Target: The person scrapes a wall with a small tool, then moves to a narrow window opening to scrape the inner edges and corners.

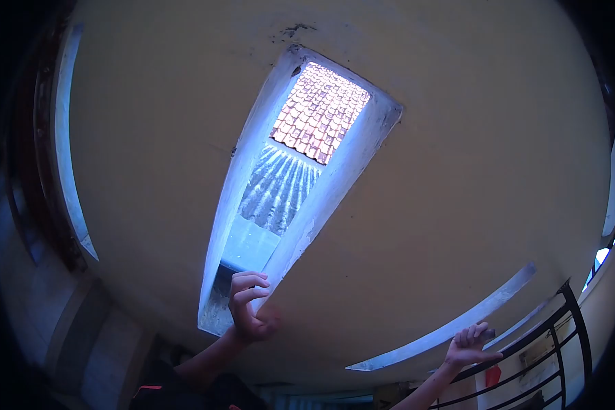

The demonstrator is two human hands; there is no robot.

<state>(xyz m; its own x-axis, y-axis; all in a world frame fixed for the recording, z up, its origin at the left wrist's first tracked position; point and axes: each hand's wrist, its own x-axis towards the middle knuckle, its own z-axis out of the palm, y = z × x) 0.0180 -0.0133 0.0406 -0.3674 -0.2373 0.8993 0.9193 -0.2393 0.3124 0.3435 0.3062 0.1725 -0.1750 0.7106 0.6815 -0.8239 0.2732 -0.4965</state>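
My left hand (251, 309) is raised in front of the lower end of a narrow opening (335, 198) in the wall. Its fingers are bent but stand apart from the thumb, which is blurred, and I see nothing in them. Lower right, my right hand (469, 346) is raised near a dark metal railing (559, 348). Its fingers are curled and its thumb points out to the side. A small dark object (488, 333) shows at its fingertips, too small to name.
Through the opening appear a tiled roof (321, 113) and corrugated sheeting (280, 188). A yellowish wall (444, 184) surrounds it. A pale slanted strip (451, 324) lies behind my right hand. Something red (493, 376) shows beyond the railing.
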